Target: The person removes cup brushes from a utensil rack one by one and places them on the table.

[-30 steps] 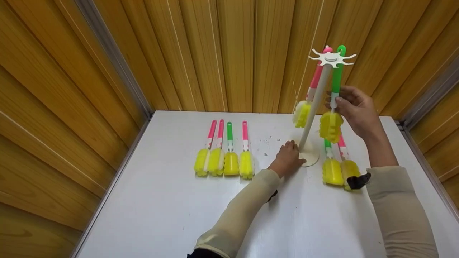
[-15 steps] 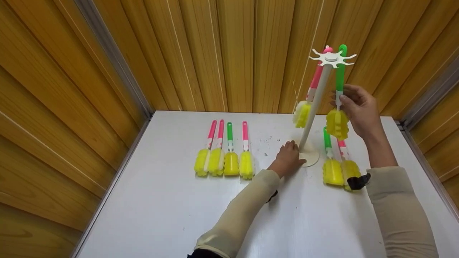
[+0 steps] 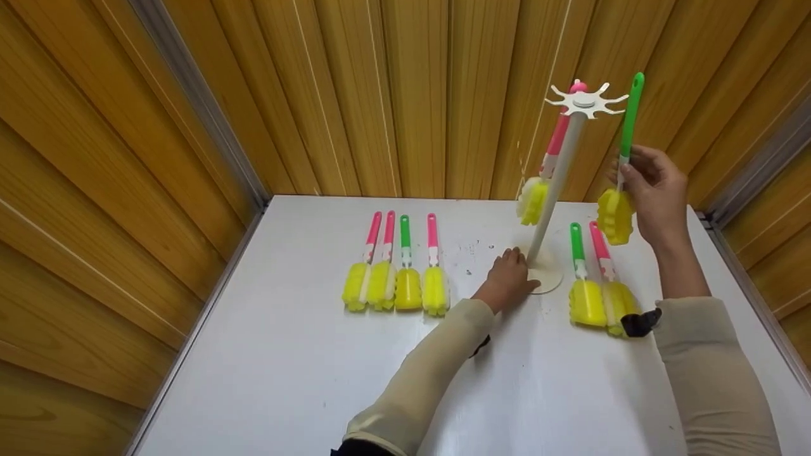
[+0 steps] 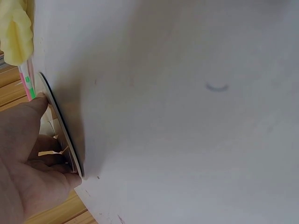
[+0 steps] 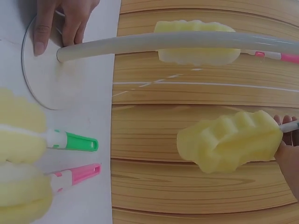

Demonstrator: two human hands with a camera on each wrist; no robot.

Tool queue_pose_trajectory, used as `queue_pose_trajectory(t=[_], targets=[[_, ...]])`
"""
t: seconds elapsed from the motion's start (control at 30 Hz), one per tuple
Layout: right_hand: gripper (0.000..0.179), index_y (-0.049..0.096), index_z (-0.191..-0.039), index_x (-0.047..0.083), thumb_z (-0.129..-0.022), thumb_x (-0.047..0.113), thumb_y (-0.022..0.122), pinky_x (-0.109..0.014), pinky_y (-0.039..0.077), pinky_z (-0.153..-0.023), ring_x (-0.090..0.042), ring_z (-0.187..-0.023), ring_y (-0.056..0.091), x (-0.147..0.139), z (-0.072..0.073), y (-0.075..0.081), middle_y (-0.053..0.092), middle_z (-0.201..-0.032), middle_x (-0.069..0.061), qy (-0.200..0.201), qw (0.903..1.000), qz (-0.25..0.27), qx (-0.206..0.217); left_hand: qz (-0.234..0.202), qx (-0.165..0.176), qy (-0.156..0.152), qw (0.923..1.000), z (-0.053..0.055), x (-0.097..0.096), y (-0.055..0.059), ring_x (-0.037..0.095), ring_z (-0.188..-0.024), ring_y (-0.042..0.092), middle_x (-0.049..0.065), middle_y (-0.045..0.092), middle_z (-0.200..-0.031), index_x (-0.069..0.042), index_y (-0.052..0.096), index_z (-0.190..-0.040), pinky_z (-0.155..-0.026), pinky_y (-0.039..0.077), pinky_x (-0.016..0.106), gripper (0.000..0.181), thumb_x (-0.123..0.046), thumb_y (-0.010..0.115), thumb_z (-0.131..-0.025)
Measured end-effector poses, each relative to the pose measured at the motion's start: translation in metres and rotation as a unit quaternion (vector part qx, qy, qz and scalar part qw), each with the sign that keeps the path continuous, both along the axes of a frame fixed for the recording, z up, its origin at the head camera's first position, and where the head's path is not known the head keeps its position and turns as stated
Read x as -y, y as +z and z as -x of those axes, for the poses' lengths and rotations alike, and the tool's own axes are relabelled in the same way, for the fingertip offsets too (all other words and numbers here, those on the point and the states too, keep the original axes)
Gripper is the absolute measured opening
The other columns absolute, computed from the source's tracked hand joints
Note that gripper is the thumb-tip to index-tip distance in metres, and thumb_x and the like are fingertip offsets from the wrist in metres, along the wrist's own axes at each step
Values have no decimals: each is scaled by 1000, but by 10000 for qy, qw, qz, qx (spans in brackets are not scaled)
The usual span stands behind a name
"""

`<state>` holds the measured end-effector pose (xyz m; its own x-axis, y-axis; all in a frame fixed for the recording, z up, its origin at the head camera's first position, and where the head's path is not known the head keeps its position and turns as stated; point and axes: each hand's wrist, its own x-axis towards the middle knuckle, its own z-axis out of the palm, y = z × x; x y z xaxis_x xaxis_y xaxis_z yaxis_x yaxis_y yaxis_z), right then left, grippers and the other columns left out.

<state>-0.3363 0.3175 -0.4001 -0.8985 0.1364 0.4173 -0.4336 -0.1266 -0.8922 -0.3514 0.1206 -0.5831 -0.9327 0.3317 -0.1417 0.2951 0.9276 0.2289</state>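
Note:
My right hand pinches a green-handled sponge bottle brush near its white neck, handle up and yellow sponge down. The brush hangs in the air just right of a white rack with curved hooks on top. At the rack's foot my left hand holds the round base, thumb and bent fingers about its rim. A pink-handled brush hangs from a rear hook.
Green-handled and pink-handled brushes lie on the white table right of the base. Several more brushes lie in a row to the left. A wood-patterned wall rises behind.
My right hand has moved right with the green-handled brush, whose handle top has come away from the rack's hooks. My left hand has stayed at the base.

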Motion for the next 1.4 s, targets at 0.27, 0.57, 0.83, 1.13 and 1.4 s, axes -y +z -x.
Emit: queue_pose_trajectory(t=[0.27, 0.57, 0.83, 1.13, 1.4], targets=[[36, 62, -135, 4, -99, 8, 64, -19, 52, -91, -16, -108, 67, -4, -3, -6, 65, -122, -9, -561, 9917, -1125, 280, -22, -73, -11, 10000, 0, 1, 3, 13, -128, 49, -1, 44, -150, -11, 45, -150, -112, 40, 26, 69, -55, 58, -99], [36, 63, -138, 16, -103, 20, 61, -17, 50, -97, -6, -112, 65, -9, -4, -19, 65, -130, -11, -1446, 9565, -2462, 598, 174, -162, -112, 9997, -1, 2, 3, 13, -131, 47, 0, 43, -151, -10, 46, -149, -113, 39, 27, 68, -56, 56, -100], [36, 66, -135, 17, -101, 26, 65, -16, 49, -95, -3, -108, 61, -14, -12, -33, 69, -123, -7, -1844, 9414, -2744, 663, 434, -352, -259, 9981, 0, 0, -2, 15, -134, 46, 1, 43, -151, -7, 45, -151, -114, 37, 29, 73, -57, 55, -100], [33, 70, -132, 15, -100, 21, 67, -19, 52, -93, 4, -103, 61, -25, -20, -49, 73, -119, -6, -2125, 9254, -3106, 454, 45, 5, -67, 10000, 0, -1, 0, 15, -134, 46, -1, 41, -154, -11, 44, -153, -115, 37, 28, 72, -57, 57, -98], [34, 70, -132, 15, -99, 19, 68, -11, 50, -88, 11, -98, 58, -34, -26, -64, 71, -121, -14, -2332, 9102, -3369, 607, 52, -51, -115, 9999, 1, 0, -3, 15, -140, 41, -2, 40, -157, -12, 43, -153, -118, 34, 29, 72, -57, 56, -99]])
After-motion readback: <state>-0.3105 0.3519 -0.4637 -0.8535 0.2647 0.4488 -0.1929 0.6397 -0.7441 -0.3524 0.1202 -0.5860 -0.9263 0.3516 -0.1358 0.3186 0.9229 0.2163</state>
